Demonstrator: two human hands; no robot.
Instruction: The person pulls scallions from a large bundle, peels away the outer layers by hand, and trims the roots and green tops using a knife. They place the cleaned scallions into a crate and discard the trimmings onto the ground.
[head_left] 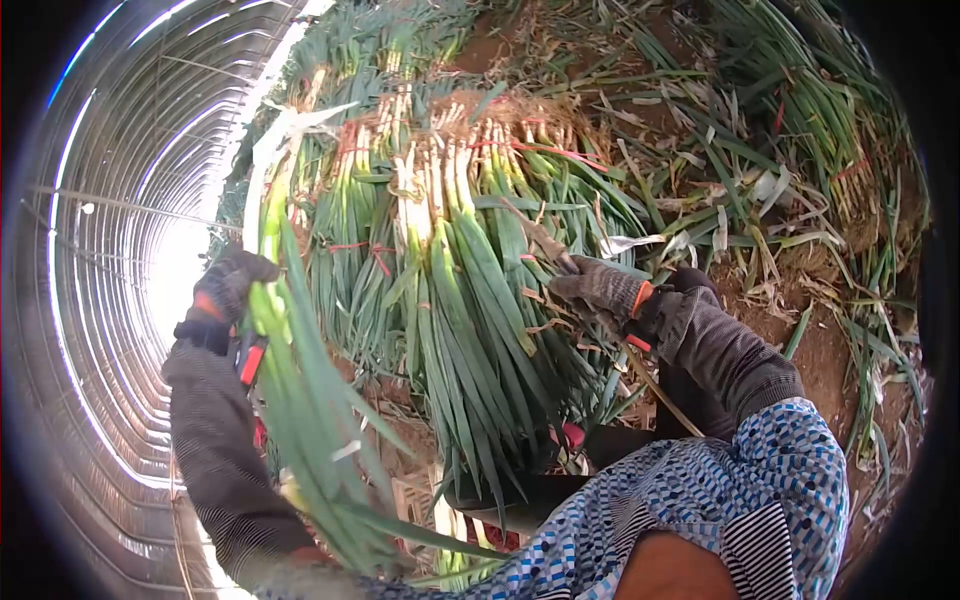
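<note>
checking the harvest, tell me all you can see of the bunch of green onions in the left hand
The bunch of green onions is long and slim, with pale stalks up top and green leaves hanging toward the camera. The gloved left hand grips it near the pale part, holding it roughly upright in front of the greenhouse tunnel.

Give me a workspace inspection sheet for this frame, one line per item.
Surface: bare soil strewn with leaves.
Job's things: green onion stalks in left hand; bundled green onions under right hand.
Clutter: loose trimmed leaves; red ties on bundles.
Grippers: both hands gloved; left closed on stalks, right resting on the bundle, grip unclear.
Cables: nothing seen.
Surroundings: arched greenhouse tunnel, bright at far end.
</note>
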